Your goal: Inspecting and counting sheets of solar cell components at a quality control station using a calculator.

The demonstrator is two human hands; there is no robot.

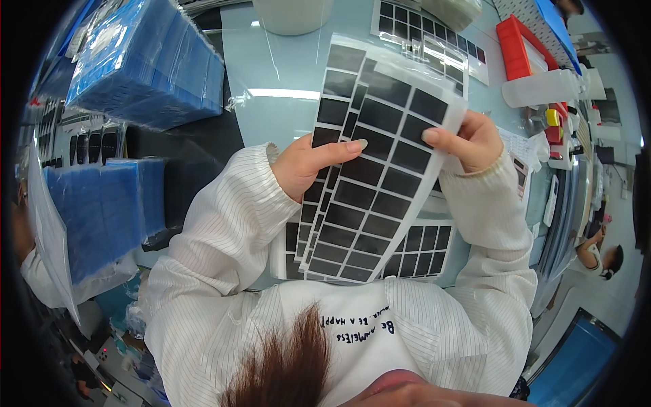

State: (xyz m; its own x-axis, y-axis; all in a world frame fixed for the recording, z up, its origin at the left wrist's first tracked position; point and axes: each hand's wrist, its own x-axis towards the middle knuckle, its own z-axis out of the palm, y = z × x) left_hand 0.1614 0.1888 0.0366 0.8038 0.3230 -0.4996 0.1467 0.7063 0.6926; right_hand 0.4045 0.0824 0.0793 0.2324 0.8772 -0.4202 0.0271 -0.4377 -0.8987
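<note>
Between my two hands I hold several overlapping white sheets of black rectangular stickers (pixel 369 166), fanned slightly apart and tilted over the table. My left hand (pixel 313 163) grips their left side, its thumb lying across the front of the top sheet. On the right edge, my right hand (pixel 471 144) pinches the top sheet between thumb and fingers. More sticker sheets (pixel 424 249) lie on the table beneath, close to my body. Beyond the held sheets, another group of black sticker sheets (pixel 434 34) lies on the table, partly covered by clear film.
A tall stack of blue film-wrapped pieces (pixel 146 64) stands at the far left, with a second blue stack (pixel 102 210) nearer. A white tub (pixel 291 15) sits at the back. To the right are a red bin (pixel 519 51) and a white roll (pixel 542 88). Other people are in the background.
</note>
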